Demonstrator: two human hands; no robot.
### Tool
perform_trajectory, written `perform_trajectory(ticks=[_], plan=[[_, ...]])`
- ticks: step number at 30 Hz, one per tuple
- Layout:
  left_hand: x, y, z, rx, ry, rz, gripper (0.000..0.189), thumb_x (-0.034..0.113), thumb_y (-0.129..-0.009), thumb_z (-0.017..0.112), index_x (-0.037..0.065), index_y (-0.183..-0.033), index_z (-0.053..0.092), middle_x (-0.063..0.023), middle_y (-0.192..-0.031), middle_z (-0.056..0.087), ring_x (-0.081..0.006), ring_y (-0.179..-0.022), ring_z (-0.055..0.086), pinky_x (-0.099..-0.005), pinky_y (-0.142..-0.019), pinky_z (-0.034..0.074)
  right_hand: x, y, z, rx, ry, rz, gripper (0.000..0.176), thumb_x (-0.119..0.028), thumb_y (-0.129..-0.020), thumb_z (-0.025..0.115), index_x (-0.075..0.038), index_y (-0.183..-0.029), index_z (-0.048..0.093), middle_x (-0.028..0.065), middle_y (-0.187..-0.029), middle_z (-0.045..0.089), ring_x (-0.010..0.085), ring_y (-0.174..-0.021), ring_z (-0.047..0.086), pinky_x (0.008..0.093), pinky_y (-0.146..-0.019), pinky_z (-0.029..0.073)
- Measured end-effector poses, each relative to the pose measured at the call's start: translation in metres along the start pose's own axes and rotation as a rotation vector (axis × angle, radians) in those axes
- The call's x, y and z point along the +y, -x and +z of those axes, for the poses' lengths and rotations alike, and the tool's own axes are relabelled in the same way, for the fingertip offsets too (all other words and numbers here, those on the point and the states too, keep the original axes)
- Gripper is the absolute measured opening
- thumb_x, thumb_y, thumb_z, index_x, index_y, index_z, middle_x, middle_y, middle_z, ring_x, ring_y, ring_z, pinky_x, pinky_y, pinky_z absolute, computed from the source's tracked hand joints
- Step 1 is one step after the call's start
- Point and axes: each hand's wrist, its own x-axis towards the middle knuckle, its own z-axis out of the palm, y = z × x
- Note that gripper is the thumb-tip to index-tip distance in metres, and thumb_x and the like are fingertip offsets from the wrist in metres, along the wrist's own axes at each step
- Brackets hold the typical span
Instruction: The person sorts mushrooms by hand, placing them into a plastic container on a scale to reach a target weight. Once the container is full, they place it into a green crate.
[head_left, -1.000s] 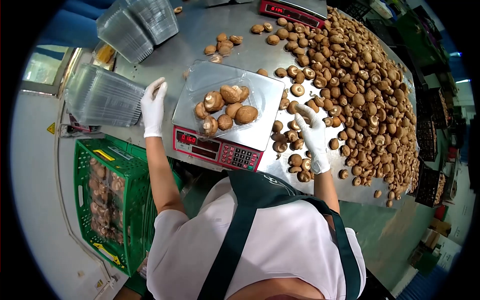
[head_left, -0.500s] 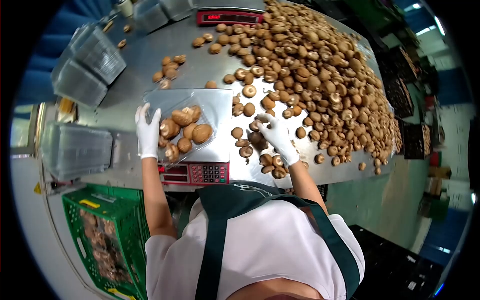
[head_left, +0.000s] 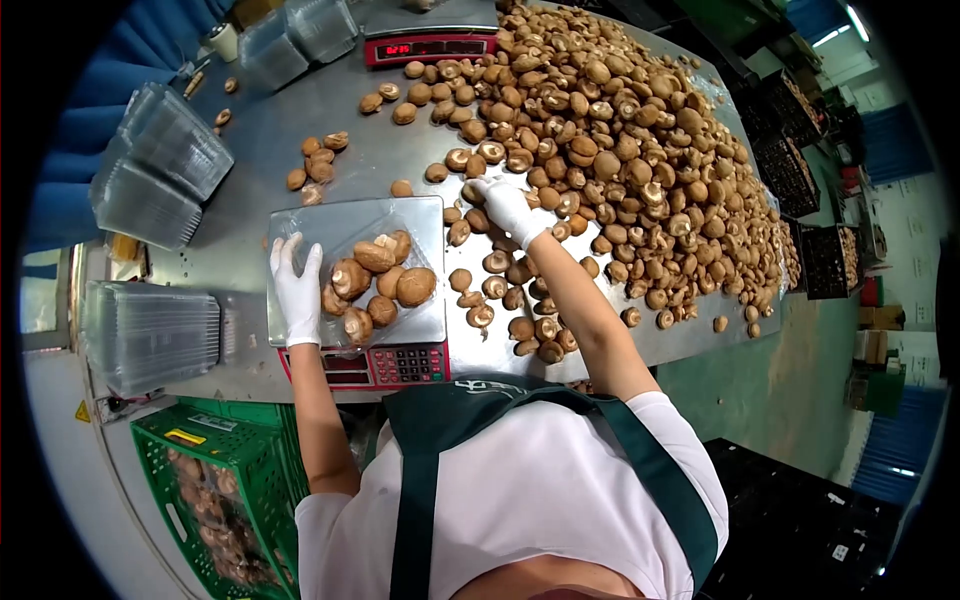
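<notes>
Brown mushrooms (head_left: 375, 257) lie in a clear plastic tray (head_left: 335, 228) on the metal plate of a red scale (head_left: 408, 365). At the tray's left side is my left hand (head_left: 296, 298), in a white glove, with fingers and thumb spread and nothing held. My right hand (head_left: 507, 212), also gloved, reaches over the loose mushrooms right of the scale. Its fingertips are closed on a mushroom (head_left: 472, 192), which they partly cover. Several loose mushrooms (head_left: 494, 287) lie between the scale and my right forearm.
A large heap of mushrooms (head_left: 640, 150) covers the right of the metal table (head_left: 240, 240). A second red scale (head_left: 430, 48) stands at the back. Stacked clear trays (head_left: 155, 335) are at the left. Below stands a green crate (head_left: 215, 450) with bagged mushrooms. Dark crates (head_left: 830, 262) stand at the right.
My right hand has moved away from my body and left, from the near mushrooms to one beyond them. My left hand stays by the tray. The far scale's reading has changed.
</notes>
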Motion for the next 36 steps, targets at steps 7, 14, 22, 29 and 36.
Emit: perform_trajectory(ticks=[7,14,22,29,36], plan=[[-0.016,0.007,-0.025,0.042,0.250,-0.148,0.031,0.014,-0.085,0.061,0.001,-0.113,0.059,-0.0183,-0.131,0.045,-0.0272,-0.122,0.043,-0.0341,-0.100,0.035,-0.041,0.025,-0.041,-0.126,-1.267,0.469,0.047,-0.006,-0.087,0.056,0.002,-0.131,0.041,0.0084,-0.110,0.060,0.0110,-0.081,0.060,0.0199,-0.069,0.047],[-0.005,0.005,-0.015,-0.020,0.435,-0.223,0.038,0.019,-0.085,0.062,0.001,-0.118,0.056,-0.0175,-0.134,0.043,-0.0262,-0.118,0.047,-0.0335,-0.099,0.036,-0.128,0.052,-0.076,-0.122,-1.152,0.064,0.046,-0.016,-0.087,0.055,-0.004,-0.130,0.044,0.0104,-0.112,0.058,0.0151,-0.089,0.061,0.0263,-0.081,0.048],[0.004,-0.019,-0.004,-0.038,0.734,-0.412,0.049,0.027,-0.087,0.060,0.002,-0.127,0.047,-0.0150,-0.131,0.046,-0.0223,-0.114,0.047,-0.0335,-0.095,0.038,-0.194,0.054,-0.040,0.151,0.090,-0.489,0.045,-0.019,-0.076,0.063,-0.006,-0.118,0.054,0.0128,-0.117,0.055,0.0300,-0.107,0.051,0.0377,-0.087,0.044],[0.001,0.005,-0.053,-0.033,1.121,-0.072,0.043,0.033,-0.094,0.047,-0.001,-0.122,0.049,-0.0124,-0.108,0.057,-0.0222,-0.101,0.054,-0.0343,-0.092,0.040,-0.150,0.071,-0.073,0.360,-0.456,-0.106,0.024,-0.007,-0.076,0.066,-0.003,-0.099,0.064,0.0120,-0.093,0.065,0.0239,-0.089,0.061,0.0323,-0.077,0.049],[0.022,0.090,-0.057,-0.208,0.191,-0.127,0.060,0.014,-0.082,0.067,0.004,-0.134,0.038,-0.0103,-0.106,0.057,-0.0131,-0.084,0.057,-0.0240,-0.070,0.048,-0.138,0.081,-0.085,-0.156,-0.792,0.326,0.049,-0.032,-0.085,0.062,-0.003,-0.123,0.052,0.0100,-0.097,0.067,0.0171,-0.087,0.063,0.0284,-0.079,0.050]])
